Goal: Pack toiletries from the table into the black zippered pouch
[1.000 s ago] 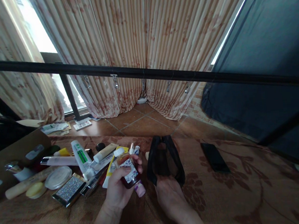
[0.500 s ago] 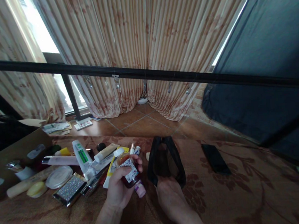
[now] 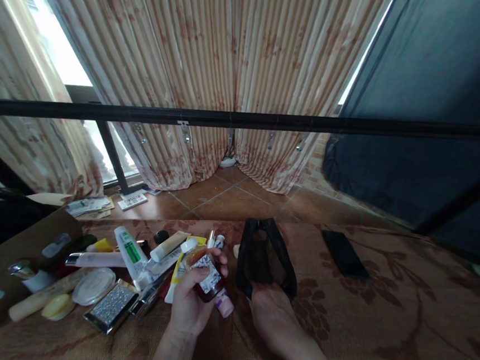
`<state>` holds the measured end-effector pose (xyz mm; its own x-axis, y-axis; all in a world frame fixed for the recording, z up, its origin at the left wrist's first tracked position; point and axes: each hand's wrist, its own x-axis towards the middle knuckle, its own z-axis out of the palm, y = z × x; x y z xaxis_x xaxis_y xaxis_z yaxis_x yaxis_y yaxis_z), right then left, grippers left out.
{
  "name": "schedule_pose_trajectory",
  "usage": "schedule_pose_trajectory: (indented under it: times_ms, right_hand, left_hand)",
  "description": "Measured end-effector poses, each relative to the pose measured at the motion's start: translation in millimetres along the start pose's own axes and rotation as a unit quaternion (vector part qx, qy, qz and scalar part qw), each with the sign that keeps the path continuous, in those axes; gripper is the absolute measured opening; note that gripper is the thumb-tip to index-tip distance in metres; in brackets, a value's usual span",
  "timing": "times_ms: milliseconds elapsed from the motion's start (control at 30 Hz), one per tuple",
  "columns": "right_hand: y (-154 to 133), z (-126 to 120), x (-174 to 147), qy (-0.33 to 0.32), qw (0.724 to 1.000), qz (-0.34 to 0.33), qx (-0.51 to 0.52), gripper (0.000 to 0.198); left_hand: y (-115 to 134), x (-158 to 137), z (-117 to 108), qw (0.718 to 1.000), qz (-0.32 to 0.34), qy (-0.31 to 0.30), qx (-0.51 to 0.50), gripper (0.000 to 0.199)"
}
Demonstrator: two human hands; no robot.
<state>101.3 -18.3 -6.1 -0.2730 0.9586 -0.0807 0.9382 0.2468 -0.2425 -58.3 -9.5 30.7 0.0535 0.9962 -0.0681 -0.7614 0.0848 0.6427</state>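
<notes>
Table (image 3: 395, 323) under a brown patterned cloth, its near edge running along the bottom of the view, with both forearms crossing it. To the right of the right forearm, a broad stretch of cloth extends to the side of the view. Left hand (image 3: 192, 304): grip closed around a bottle (image 3: 209, 281), thumb across the label and fingers about the far side; the bottle leans, its white cap toward the upper left, and partly hides a pink-capped tube (image 3: 224, 304). Right hand (image 3: 272, 311): back uppermost, fingers reaching into a black pouch (image 3: 285, 257); the fingertips are hidden, so whether this grip is apart or together cannot be told. The pouch has its dark edging spread wide, and a narrow gap of cloth separates it from the bottle. Left of the left hand, a glittery case (image 3: 111, 307), a yellow-lidded jar (image 3: 58, 307), a round tub (image 3: 93, 286) and a white tube with green markings (image 3: 132, 254) lie crowded together, bounded at the far left by a cardboard box (image 3: 23, 249). Well to the right of the pouch, a dark phone (image 3: 345, 253) lies flat. Beyond the far edge of the cloth: papers (image 3: 89, 205) at left and a tiled floor (image 3: 233, 200). Farther up, a black rail (image 3: 226, 117) spans the view before pleated curtains (image 3: 195, 49), with dark blue fabric (image 3: 425, 85) at right
</notes>
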Motion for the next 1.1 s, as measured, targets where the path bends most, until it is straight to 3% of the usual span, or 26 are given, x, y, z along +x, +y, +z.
schedule_pose_trajectory:
  times_ms: [567, 800, 1100]
  right_hand:
    - [-1, -2, -1, -0.003, 1.000, -0.003, 0.007, 0.041]
    - [0, -1, -1, 0.013, 1.000, -0.008, 0.023, 0.037]
    - [3, 4, 1, -0.021, 1.000, 0.003, 0.011, 0.039]
  left_hand:
    - [3, 0, 7, 0.998, 0.019, 0.042, -0.029, 0.023]
    - [0, 1, 6, 0.999, 0.039, 0.032, 0.021, 0.021]
    - [-12, 3, 7, 0.995, 0.056, 0.026, 0.083, 0.022]
